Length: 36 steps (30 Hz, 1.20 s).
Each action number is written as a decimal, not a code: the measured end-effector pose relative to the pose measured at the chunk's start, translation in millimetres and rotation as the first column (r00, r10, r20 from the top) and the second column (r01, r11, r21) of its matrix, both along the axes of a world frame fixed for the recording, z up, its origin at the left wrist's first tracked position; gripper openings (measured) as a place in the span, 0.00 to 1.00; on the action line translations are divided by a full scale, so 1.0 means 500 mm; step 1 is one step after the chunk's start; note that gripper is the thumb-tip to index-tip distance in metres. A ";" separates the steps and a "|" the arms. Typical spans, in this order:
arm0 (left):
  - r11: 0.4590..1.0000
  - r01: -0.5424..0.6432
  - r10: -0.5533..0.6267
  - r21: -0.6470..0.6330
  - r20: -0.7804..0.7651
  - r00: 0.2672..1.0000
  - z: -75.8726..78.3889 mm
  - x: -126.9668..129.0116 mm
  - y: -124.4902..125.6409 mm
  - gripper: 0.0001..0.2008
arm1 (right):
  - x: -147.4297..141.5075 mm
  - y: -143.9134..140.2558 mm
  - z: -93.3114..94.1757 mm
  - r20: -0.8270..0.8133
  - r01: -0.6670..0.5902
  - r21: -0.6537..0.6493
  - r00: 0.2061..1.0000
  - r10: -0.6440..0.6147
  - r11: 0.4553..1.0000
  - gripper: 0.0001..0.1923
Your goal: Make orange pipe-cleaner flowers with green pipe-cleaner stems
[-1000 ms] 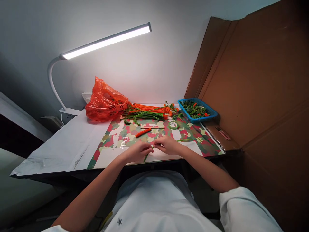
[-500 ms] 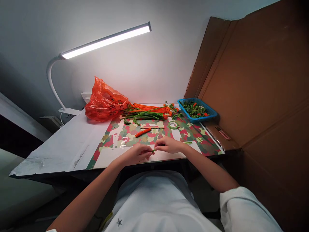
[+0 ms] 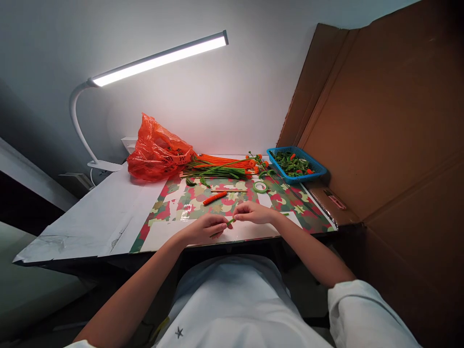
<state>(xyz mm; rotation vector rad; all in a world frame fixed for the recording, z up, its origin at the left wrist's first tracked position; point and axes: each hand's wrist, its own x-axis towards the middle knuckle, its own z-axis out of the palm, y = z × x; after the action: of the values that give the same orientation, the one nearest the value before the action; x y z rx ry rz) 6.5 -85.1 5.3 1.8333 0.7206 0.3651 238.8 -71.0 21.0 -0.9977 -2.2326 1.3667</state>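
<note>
Over a white strip at the table's front edge, my left hand (image 3: 203,229) and my right hand (image 3: 253,212) work close together. Both pinch a short green pipe cleaner (image 3: 230,222), the left at its lower end and the right at its upper end. Most of it is hidden by fingers. Just beyond the hands lies a ridged orange rod (image 3: 215,198), which looks like a coiled pipe cleaner. Behind it is a thin stick (image 3: 229,190), with a roll of green tape (image 3: 260,187) to the right. Another green piece (image 3: 286,214) lies past my right wrist.
Orange pipe cleaners (image 3: 224,161) and green stems (image 3: 217,172) lie along the back, partly inside an orange plastic bag (image 3: 159,154). A blue basket (image 3: 319,175) holds leafy pieces. A lamp (image 3: 159,59) stands at left; cardboard (image 3: 391,121) walls the right. A cutter (image 3: 337,200) lies beside it.
My fingers have shifted slightly on the green pipe cleaner, and a bit more of it shows between the hands. The things on the table have stayed in place.
</note>
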 end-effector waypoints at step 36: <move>0.986 -0.161 0.158 0.048 0.065 0.985 0.006 -0.016 0.014 0.24 | 0.022 0.005 0.003 -0.051 0.066 -0.097 0.996 -0.071 0.993 0.20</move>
<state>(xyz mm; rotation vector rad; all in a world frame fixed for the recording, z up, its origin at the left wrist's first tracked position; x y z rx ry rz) -1.8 -77.9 8.4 1.8110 0.8247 0.5472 249.8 -68.6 22.2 -1.0462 -2.0913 1.4636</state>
